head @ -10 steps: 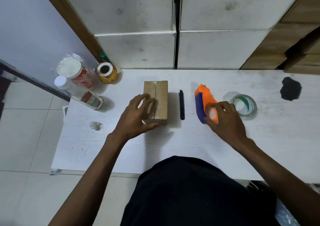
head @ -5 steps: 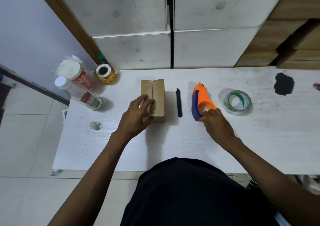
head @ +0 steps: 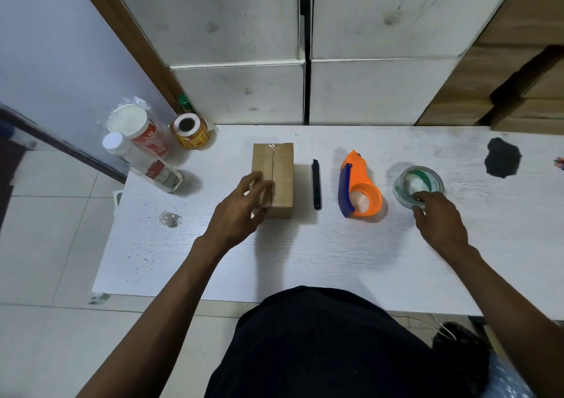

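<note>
From my station I see the left hand (head: 238, 217) resting on the near left part of the cardboard box (head: 282, 172). Its fingers are spread and loosely bent over the top, and the thumb is at the near edge. The box lies flat on the white table (head: 335, 260), left of centre, with its seam pointing away from the person. The right hand (head: 439, 223) is well apart from it, at the roll of clear tape (head: 427, 178). Its fingertips (head: 419, 198) touch the near rim, but I cannot tell if they pinch it or only lie on it. Between the two hands lie a black cutter (head: 316, 184) and the orange tape dispenser (head: 361, 181), each apart from the other.

My worry is the roll. It looks smooth and light, so I think a weak hold on one rim may let it slip or roll away. If the hand carries it back low, it may knock the dispenser. The left hand presses only one corner, so a push may turn the box toward the cutter.
</note>
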Action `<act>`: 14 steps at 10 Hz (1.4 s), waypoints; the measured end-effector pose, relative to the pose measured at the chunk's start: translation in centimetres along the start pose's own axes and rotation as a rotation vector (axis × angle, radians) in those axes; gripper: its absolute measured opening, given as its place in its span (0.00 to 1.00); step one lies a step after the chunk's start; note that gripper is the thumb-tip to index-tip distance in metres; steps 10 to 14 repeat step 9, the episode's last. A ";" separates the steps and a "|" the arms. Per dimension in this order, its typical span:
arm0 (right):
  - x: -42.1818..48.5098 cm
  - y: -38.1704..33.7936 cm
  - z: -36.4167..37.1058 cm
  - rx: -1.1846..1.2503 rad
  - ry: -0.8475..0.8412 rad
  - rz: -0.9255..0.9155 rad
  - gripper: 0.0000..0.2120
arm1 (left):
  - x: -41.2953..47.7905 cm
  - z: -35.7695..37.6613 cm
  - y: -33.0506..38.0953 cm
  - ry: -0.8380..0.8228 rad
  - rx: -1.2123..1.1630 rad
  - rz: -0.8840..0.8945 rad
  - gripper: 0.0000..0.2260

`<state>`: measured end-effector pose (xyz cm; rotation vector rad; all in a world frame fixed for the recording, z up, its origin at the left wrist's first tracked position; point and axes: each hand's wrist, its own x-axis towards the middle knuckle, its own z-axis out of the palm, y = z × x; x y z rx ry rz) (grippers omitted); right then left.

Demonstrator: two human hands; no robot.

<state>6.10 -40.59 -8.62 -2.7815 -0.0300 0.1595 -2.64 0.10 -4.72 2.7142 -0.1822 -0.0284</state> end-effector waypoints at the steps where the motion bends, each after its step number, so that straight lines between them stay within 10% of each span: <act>1: 0.0 -0.4 0.2 -0.001 0.016 0.029 0.13 | -0.1 -0.3 -0.1 -0.001 -0.003 -0.022 0.29; 14: -1.8 -1.5 -0.1 0.141 -0.020 -0.084 0.18 | -0.7 -2.0 0.1 0.053 -0.172 -0.038 0.32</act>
